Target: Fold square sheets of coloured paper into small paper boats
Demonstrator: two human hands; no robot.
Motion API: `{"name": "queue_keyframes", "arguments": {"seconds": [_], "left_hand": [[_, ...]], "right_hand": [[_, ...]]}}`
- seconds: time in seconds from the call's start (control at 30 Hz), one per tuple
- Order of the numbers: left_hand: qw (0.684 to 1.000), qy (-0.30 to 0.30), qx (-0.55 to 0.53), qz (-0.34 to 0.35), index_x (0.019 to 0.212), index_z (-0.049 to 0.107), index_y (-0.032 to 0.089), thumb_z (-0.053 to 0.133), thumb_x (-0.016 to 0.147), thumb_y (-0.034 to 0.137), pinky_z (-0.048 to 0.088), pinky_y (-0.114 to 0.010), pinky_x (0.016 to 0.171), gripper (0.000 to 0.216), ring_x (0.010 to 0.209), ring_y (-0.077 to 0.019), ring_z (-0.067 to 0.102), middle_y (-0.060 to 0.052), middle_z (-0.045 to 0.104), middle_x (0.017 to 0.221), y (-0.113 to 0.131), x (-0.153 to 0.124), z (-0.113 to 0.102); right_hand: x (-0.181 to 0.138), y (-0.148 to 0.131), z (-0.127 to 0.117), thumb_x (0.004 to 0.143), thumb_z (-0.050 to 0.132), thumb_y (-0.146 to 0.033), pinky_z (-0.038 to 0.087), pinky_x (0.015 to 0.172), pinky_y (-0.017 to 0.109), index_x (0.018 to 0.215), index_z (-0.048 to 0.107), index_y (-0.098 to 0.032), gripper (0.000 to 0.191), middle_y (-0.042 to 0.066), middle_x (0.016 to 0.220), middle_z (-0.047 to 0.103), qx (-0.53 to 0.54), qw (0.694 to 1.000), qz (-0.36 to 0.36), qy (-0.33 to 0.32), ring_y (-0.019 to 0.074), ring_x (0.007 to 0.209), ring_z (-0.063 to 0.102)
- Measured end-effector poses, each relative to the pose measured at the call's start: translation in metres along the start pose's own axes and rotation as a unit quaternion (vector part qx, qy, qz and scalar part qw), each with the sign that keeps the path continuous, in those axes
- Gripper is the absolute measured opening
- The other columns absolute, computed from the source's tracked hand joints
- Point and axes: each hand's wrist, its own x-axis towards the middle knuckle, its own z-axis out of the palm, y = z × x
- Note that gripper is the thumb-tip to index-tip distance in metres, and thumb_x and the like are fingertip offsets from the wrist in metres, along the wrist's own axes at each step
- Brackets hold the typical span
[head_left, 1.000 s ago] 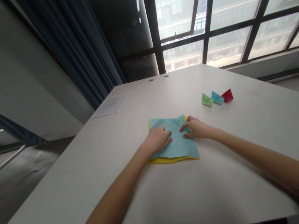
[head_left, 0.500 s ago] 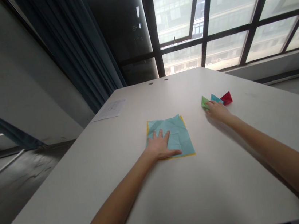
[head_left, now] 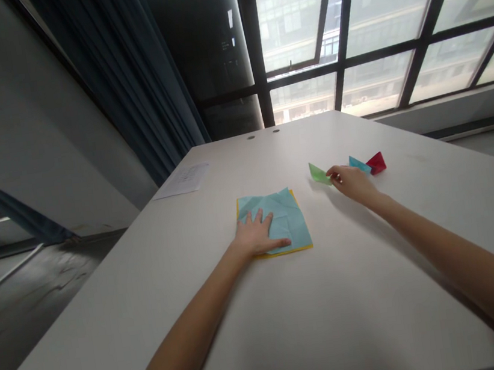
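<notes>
My left hand (head_left: 257, 233) lies flat with fingers spread on a creased light-blue paper sheet (head_left: 292, 221). A yellow sheet (head_left: 294, 250) shows as a thin border under the blue one. To the right, my right hand (head_left: 350, 181) pinches the right end of a green folded paper boat (head_left: 318, 174) between thumb and fingers. Behind that hand, a blue folded paper boat (head_left: 358, 164) is partly hidden and sits against a red folded paper boat (head_left: 377, 163).
A white printed sheet (head_left: 183, 181) lies at the table's far left. Two round cable holes are near the back edge of the white table (head_left: 266, 328). Beyond stand a dark blue curtain (head_left: 123, 74) and large windows (head_left: 292, 15).
My right hand has shifted the green paper boat left, away from the blue one. My left hand and the sheets under it have slid slightly left and away from me.
</notes>
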Motion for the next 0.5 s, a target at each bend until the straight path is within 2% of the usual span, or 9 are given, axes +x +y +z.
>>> {"name": "queue_keyframes", "arguments": {"seconds": [0.1, 0.2, 0.27, 0.37, 0.43, 0.5], "left_hand": [[0.993, 0.080, -0.076, 0.032, 0.128, 0.038, 0.019, 0.038, 0.069, 0.070, 0.020, -0.054, 0.098, 0.078, 0.126, -0.0366, 0.025, -0.016, 0.030, 0.138, 0.003, 0.000, -0.008], [0.954, 0.130, -0.260, 0.070, 0.128, 0.034, 0.016, 0.043, 0.076, 0.058, 0.031, -0.044, 0.096, 0.068, 0.118, -0.0280, 0.039, -0.016, 0.043, 0.128, 0.012, 0.001, -0.013], [0.898, 0.115, -0.417, 0.075, 0.126, 0.032, 0.018, 0.045, 0.078, 0.052, 0.041, -0.039, 0.086, 0.060, 0.108, -0.0237, 0.050, -0.015, 0.047, 0.122, 0.019, 0.002, -0.015], [0.791, 0.096, -0.601, 0.066, 0.113, 0.039, 0.020, 0.048, 0.079, 0.045, 0.048, -0.031, 0.071, 0.042, 0.096, -0.0195, 0.057, -0.010, 0.052, 0.115, 0.028, 0.004, -0.016], [0.725, 0.094, -0.680, 0.063, 0.105, 0.042, 0.021, 0.052, 0.078, 0.040, 0.049, -0.026, 0.064, 0.035, 0.088, -0.0170, 0.060, -0.008, 0.055, 0.109, 0.032, 0.005, -0.015], [0.683, 0.088, -0.722, 0.060, 0.101, 0.044, 0.020, 0.057, 0.076, 0.035, 0.049, -0.023, 0.059, 0.033, 0.079, -0.0148, 0.062, -0.006, 0.059, 0.101, 0.034, 0.006, -0.015]], "right_hand": [[-0.007, -0.035, -0.013, 0.077, 0.046, -0.020, 0.046, 0.067, 0.028, 0.092, 0.060, -0.017, 0.021, 0.005, 0.086, 0.064, 0.107, 0.990, -0.093, 0.002, 0.0150, 0.070, 0.059], [-0.019, -0.067, -0.024, 0.076, 0.049, -0.021, 0.048, 0.068, 0.027, 0.093, 0.058, -0.019, 0.020, 0.003, 0.083, 0.064, 0.184, 0.974, -0.132, -0.014, 0.0137, 0.070, 0.060], [-0.027, -0.082, -0.028, 0.075, 0.050, -0.022, 0.048, 0.068, 0.026, 0.095, 0.057, -0.019, 0.022, 0.003, 0.082, 0.064, 0.225, 0.962, -0.154, -0.032, 0.0129, 0.070, 0.060], [-0.035, -0.093, -0.029, 0.075, 0.052, -0.023, 0.048, 0.070, 0.025, 0.097, 0.056, -0.018, 0.023, 0.003, 0.081, 0.064, 0.250, 0.951, -0.173, -0.059, 0.0122, 0.072, 0.060], [-0.037, -0.096, -0.029, 0.076, 0.051, -0.026, 0.048, 0.070, 0.024, 0.097, 0.056, -0.019, 0.022, 0.002, 0.081, 0.065, 0.251, 0.949, -0.178, -0.072, 0.0118, 0.072, 0.060], [-0.038, -0.096, -0.027, 0.079, 0.048, -0.028, 0.046, 0.067, 0.023, 0.097, 0.056, -0.019, 0.021, 0.002, 0.078, 0.066, 0.236, 0.952, -0.177, -0.085, 0.0114, 0.069, 0.060]]}}
